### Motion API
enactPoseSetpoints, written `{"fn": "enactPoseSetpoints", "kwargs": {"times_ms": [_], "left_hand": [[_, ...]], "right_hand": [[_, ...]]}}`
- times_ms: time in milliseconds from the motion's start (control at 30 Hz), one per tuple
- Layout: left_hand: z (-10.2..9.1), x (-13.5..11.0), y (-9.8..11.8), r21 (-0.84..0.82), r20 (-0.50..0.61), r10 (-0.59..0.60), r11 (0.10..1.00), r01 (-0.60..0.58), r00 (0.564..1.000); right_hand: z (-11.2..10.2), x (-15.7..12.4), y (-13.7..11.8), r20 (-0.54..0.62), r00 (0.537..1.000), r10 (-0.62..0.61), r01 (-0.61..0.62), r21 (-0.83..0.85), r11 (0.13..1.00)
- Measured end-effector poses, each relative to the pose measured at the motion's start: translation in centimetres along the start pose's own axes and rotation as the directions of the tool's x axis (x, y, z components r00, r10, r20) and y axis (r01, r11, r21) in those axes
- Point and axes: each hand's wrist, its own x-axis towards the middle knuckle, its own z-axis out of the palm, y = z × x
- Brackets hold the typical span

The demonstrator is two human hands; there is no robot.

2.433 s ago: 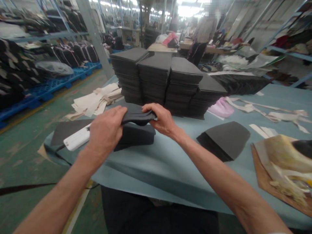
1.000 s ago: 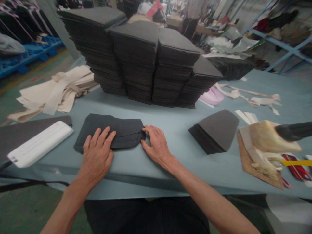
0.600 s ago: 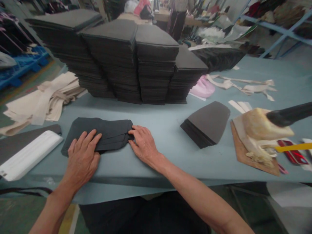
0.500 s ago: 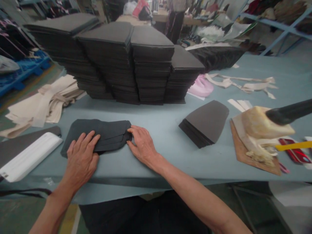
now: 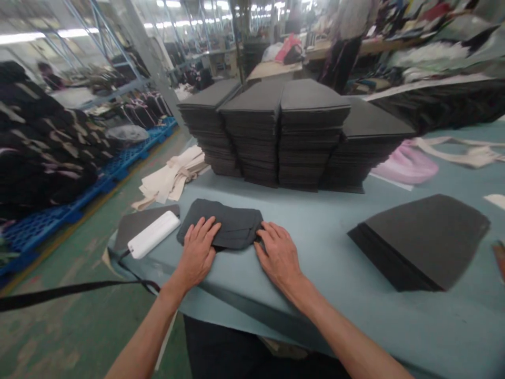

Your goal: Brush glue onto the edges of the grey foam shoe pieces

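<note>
Dark layered bundle (image 5: 232,223) lies on blue table (image 5: 315,226), both hands touching.
Left hand (image 5: 199,251) rests flat on top, unclenched; right hand (image 5: 281,253) touches right end, grip unclear; dark stacks (image 5: 256,142) stand behind.

Charcoal bundle (image 5: 232,223), 4 dark-grey stacks (image 5: 256,139), dusty-blue tabletop (image 5: 315,231), cream strips (image 5: 169,176), pink cloth (image 5: 412,164).

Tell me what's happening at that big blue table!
A person is working at the blue table with both hands on a small pile of dark, flat pieces. The left hand lies flat on top, and the fingers of the right hand are at the pile's right end. The pile is lying on the table. Behind it stand four bigger dark stacks, and a white bar-shaped thing lies to its left.
</note>
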Motion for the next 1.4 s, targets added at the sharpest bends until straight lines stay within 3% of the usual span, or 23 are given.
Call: {"fn": "enactPoseSetpoints", "kwargs": {"times_ms": [533,1067,1400], "left_hand": [[-1.7,1.2,-2.0,-0.129,0.142,0.116,0.987,-0.098,0.983],[-3.0,4.9,-5.2,-0.163,0.183,0.275,0.955,-0.246,0.944],[-2.5,6.4,-7.3,-0.167,0.157,0.302,0.946,-0.277,0.94]], "right_hand": [[-0.8,1.2,0.7,0.019,0.999,0.039,-0.04,0.057,0.998],[-0.3,2.4,0.6,0.02,0.998,0.058,-0.059,0.032,0.998],[1.2,4.5,-0.1,0.021,0.995,0.101,-0.102,0.034,0.994]]}}
